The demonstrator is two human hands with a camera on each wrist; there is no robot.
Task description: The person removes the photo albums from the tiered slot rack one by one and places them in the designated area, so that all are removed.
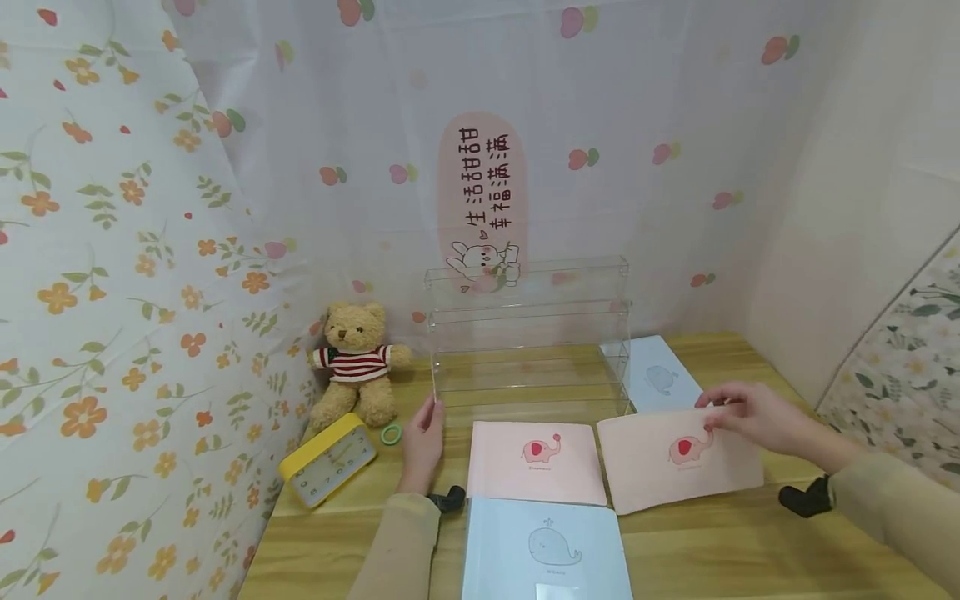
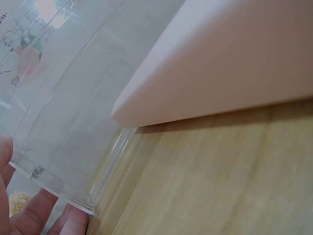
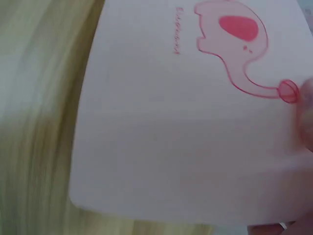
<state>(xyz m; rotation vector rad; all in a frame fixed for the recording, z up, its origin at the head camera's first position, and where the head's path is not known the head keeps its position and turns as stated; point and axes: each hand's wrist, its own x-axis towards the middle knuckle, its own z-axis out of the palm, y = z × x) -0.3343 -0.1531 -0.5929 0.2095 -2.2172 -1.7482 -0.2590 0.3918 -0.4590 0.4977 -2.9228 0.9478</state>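
Fingers [image 1: 712,402] of my right hand [image 1: 753,417] pinch the far edge of the pink elephant-print booklet [image 1: 678,471], lifting it off the wooden counter [image 1: 750,550] in front of the clear acrylic tiered rack [image 1: 528,333]. My left hand [image 1: 422,446] lies with straight fingers against the rack's left wall, apparently steadying it. 1 matching pink booklet [image 1: 536,462] lies flat alongside, and a pale blue whale-print booklet [image 1: 543,550] lies nearer me.
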